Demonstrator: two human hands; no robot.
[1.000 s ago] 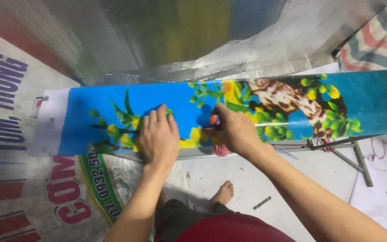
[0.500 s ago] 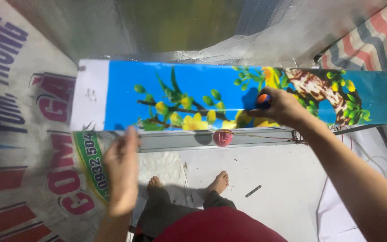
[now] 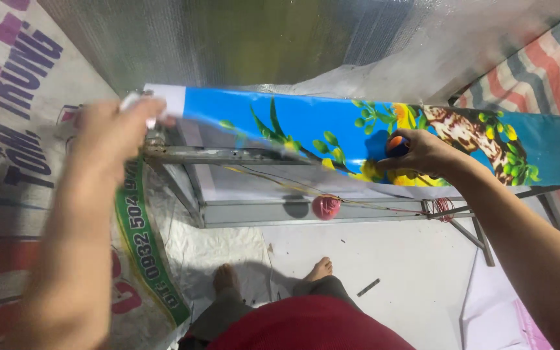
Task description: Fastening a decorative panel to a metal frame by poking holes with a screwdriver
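Lying along a metal frame (image 3: 241,155), the blue printed banner (image 3: 306,126) shows green leaves and yellow blossoms. The left hand (image 3: 115,133) pinches the banner's white left end, fingers closed on it, blurred. The right hand (image 3: 419,152) presses on the banner's middle, closed around a small orange-and-dark object (image 3: 395,144). A pink ball (image 3: 325,207) sits on the frame's lower rail. Bare feet (image 3: 319,269) stand on the floor below.

Left hand (image 3: 115,133) lifts the printed blue banner's (image 3: 306,126) white end; right hand (image 3: 422,154) presses its middle.
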